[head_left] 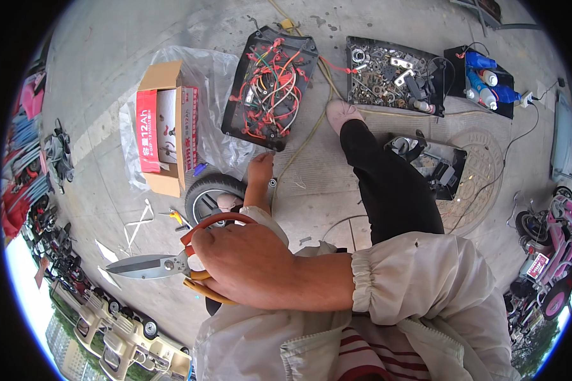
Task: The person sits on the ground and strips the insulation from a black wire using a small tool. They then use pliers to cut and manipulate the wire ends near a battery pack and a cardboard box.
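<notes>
Close to me, my right hand [251, 261] is wrapped round the red and orange handles of a pair of scissors [143, 267]. The metal blades point left and lie together. Farther off, my left hand [259, 169] has its fingers closed near the lower corner of a black plastic tray [236, 111]. Anything between those fingers is too small to make out. A tangle of red, white and green wires [274, 92] fills the tray. Beside my left forearm lies a small black-tyred wheel [200, 198], partly hidden by my arm and the scissors.
Left of the tray, an open cardboard box [147, 130] rests on clear plastic sheeting [213, 70]. A black tray of nuts and bolts [388, 82], a bin of bottles [489, 82] and a black parts box [435, 168] stand right. A yellowish cable [311, 136] crosses the floor.
</notes>
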`<state>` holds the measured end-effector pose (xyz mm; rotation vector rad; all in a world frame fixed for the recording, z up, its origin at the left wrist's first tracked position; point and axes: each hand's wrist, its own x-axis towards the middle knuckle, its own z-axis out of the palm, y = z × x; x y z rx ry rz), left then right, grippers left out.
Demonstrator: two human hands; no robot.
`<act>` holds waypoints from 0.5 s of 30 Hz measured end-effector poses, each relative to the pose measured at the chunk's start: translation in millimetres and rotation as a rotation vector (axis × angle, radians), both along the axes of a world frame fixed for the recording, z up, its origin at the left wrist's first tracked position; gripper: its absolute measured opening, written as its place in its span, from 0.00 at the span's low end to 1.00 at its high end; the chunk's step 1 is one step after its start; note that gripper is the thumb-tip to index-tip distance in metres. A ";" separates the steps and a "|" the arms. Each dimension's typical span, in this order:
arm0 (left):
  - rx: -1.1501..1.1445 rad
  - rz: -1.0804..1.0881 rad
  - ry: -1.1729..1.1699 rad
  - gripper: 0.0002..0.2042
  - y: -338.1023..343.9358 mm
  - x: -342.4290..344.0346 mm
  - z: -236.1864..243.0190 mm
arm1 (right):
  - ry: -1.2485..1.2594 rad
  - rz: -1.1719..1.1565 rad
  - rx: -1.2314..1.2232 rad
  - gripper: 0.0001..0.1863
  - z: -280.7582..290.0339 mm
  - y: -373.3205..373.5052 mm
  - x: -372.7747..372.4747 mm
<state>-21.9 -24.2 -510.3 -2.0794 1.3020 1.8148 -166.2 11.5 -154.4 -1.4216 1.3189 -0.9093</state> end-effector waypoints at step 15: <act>-0.439 -0.633 -0.163 0.23 -80.9 -74.5 -37.5 | -0.180 -0.103 0.348 0.24 6.8 -9.2 -54.1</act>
